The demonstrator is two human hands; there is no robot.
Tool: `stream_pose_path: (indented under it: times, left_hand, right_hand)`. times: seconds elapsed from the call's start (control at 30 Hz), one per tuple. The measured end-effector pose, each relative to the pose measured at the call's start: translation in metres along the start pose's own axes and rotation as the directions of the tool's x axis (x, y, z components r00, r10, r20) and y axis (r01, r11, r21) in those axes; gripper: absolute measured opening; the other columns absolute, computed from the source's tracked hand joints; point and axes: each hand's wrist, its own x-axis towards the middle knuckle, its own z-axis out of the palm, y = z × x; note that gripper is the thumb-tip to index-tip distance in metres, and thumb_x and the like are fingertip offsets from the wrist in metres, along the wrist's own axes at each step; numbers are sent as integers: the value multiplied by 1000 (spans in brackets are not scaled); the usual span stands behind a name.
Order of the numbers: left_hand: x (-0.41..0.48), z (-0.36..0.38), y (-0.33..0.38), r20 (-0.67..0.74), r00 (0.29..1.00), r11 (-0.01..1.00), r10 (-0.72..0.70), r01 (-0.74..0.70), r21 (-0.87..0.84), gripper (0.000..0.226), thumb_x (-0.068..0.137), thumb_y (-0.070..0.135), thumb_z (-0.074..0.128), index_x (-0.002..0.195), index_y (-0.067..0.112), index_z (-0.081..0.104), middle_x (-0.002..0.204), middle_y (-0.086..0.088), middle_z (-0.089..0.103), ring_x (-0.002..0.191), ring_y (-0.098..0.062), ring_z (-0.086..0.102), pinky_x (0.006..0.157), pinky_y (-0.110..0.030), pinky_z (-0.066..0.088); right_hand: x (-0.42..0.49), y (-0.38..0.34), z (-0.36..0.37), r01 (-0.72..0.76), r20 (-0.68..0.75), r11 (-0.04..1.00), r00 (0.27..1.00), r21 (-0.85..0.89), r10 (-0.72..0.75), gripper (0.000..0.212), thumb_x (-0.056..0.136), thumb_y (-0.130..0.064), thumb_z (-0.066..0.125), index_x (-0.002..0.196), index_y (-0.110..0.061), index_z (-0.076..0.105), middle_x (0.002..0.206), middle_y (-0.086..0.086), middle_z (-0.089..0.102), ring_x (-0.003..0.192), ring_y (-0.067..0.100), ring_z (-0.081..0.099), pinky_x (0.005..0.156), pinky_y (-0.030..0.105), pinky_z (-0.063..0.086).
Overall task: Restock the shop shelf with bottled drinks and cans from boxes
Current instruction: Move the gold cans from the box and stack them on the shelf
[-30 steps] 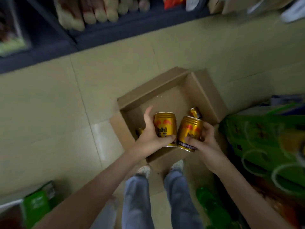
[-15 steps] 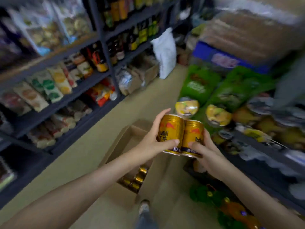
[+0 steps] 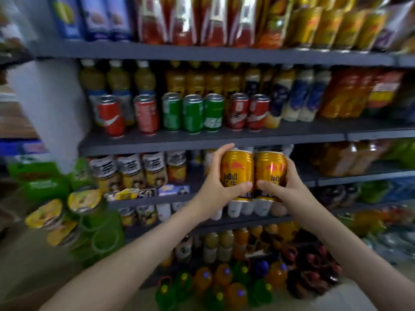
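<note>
Left gold can: upright, label facing near, held just in front of the shelf tier under the shelf board that carries the soda cans.
Left hand wraps this can from the left, with the thumb across the near face and the fingers curled round the far side up to the top rim. The grip probably keeps the can level so it can go in base first.

Right gold can: upright, touching the left gold can side by side. The pairing probably lets both go onto the tier as one row.
Right hand grips this can from the right, with the thumb on the lower near face and the fingers behind it.

Change from half a second earlier: both cans were then held low over an open cardboard box on the aisle floor, with shelving off to the sides. They are now raised to shelf height, the shelf fills the view, and the box is out of view. The grips and the side-by-side pairing are unchanged.
</note>
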Motion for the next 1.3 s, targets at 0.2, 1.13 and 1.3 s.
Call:
stream_pose_path:
  times: [0.2,1.13,1.3]
  left_hand:
    - [97,86,41,161,971,983,175,-180,18,80,75,15,74,136,37,28,133,8,34,114,-9,51,80,-23,53]
    - [396,170,152,-259,652,660,713,-498,563,77,71,18,80,129,37,33,121,34,38,109,8,47,83,-15,47]
    - [397,160,167,-319,627,655,711,-425,624,75,76,15,79,126,45,32,118,32,40,104,3,52,82,-21,50]
  right_hand:
    - [22,-43,-120,206,-181,978,963,17,-199,86,77,-16,77,139,-39,22,123,-5,53,104,11,61,82,29,53]
    - [312,-220,-369,657,99,752,746,49,-659,79,67,-10,83,128,-35,38,111,-6,63,92,6,67,79,27,55]
    - [366,-254,-347,670,154,738,740,-85,-654,88,67,-15,86,136,-20,31,106,-1,60,97,15,62,87,34,53]
